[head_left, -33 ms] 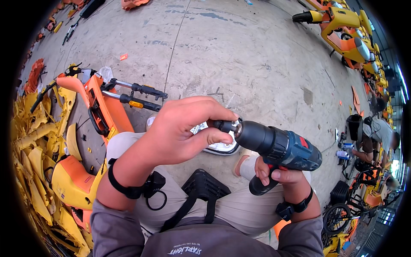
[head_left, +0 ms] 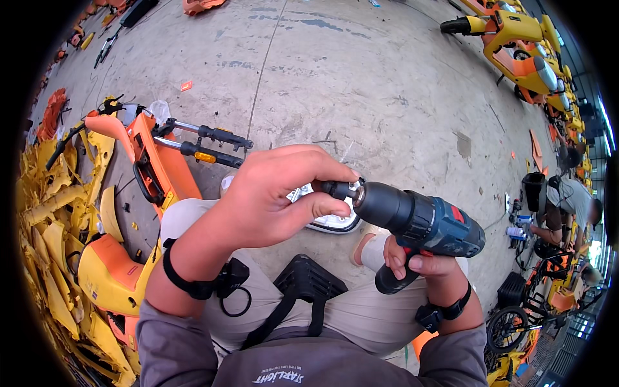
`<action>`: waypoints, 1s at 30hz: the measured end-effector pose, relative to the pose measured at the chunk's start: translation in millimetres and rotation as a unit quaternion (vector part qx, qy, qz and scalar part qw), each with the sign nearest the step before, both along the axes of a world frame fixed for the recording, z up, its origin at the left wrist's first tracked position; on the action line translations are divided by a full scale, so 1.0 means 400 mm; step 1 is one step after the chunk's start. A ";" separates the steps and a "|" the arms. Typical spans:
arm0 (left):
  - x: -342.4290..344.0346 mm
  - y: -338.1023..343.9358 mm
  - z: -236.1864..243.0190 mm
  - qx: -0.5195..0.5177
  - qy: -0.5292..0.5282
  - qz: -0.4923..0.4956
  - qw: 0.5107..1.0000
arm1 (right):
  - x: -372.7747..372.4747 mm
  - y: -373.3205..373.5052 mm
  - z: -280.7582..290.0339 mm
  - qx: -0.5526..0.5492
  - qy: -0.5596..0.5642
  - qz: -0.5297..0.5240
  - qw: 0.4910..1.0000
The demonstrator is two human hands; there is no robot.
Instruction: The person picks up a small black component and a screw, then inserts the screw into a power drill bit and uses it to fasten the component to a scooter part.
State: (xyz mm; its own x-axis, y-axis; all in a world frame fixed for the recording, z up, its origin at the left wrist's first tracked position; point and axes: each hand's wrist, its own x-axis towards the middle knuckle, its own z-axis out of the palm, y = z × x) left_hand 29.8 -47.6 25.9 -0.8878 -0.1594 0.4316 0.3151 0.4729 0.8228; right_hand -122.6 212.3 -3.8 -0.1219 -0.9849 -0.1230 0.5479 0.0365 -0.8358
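Note:
My right hand [head_left: 429,263] is wrapped round the grip of a dark blue and black cordless drill [head_left: 445,222], which points left. Between the thumb and fingers of my left hand [head_left: 277,197] is a small black part [head_left: 336,189] with a bit of metal at its end. That part sits right at the tip of the drill's chuck; whether the bit is inside it I cannot make out. Beneath my left hand, a white and silver part with a black rim [head_left: 335,224] lies on the floor, partly hidden by the fingers.
On my left lies an orange and yellow scooter body [head_left: 161,161] with black fork legs [head_left: 216,145], beside a heap of yellow panels [head_left: 55,238]. Yellow scooters [head_left: 525,48] line the far right. Nearer on that side are a person [head_left: 574,200] bending low and a black wheel [head_left: 507,327].

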 end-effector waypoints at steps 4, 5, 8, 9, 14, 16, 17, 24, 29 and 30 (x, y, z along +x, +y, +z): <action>0.001 0.000 -0.002 0.003 0.002 0.001 1.000 | 0.001 0.002 -0.005 0.001 -0.008 0.002 1.000; 0.001 0.000 0.001 -0.001 0.003 -0.001 1.000 | 0.001 0.003 -0.004 0.001 -0.007 0.001 1.000; 0.001 0.000 0.004 -0.007 0.007 -0.002 1.000 | -0.001 0.004 -0.003 0.000 -0.006 0.012 1.000; 0.001 0.000 0.003 -0.010 0.010 -0.001 1.000 | -0.001 0.004 -0.003 0.001 -0.005 0.012 1.000; 0.000 0.000 0.003 -0.012 0.009 -0.001 1.000 | 0.002 0.002 0.002 0.005 -0.007 0.005 1.000; 0.001 0.001 0.004 -0.012 0.007 -0.001 1.000 | 0.000 0.002 0.004 0.002 -0.002 0.013 1.000; 0.002 0.002 0.006 -0.016 0.002 0.000 1.000 | 0.001 0.001 0.007 0.002 -0.003 0.013 1.000; 0.005 0.004 0.007 -0.027 -0.007 0.005 1.000 | 0.002 0.003 0.022 0.022 0.023 0.001 0.999; 0.004 0.003 0.009 -0.028 -0.009 0.000 1.000 | 0.000 0.004 0.024 0.017 0.025 0.006 1.000; 0.006 0.003 0.010 -0.031 -0.016 0.001 0.999 | 0.000 0.004 0.025 0.019 0.024 0.007 1.000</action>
